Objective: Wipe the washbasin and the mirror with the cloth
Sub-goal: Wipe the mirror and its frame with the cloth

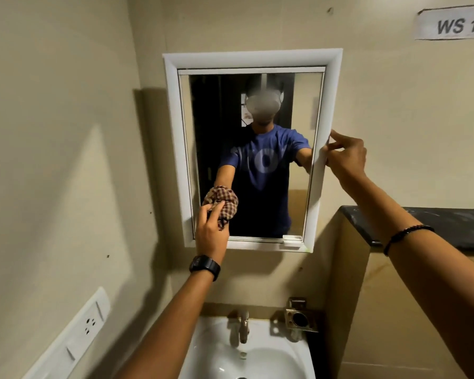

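Forearms reach up from the bottom of the frame, over the washbasin (219, 354) and its tap (242, 328). Higher, the left hand (211, 231) closes around a bunched checked cloth (223, 205), pressed to the lower left corner of the mirror (298, 203). The right hand (346, 157) pinches the frame's right edge between fingers and thumb, apparently steadying it. From the cloth, the unwiped glass runs up and to the right along the mirror's tall axis; the left hand, nearer, seems placed to sweep that way.
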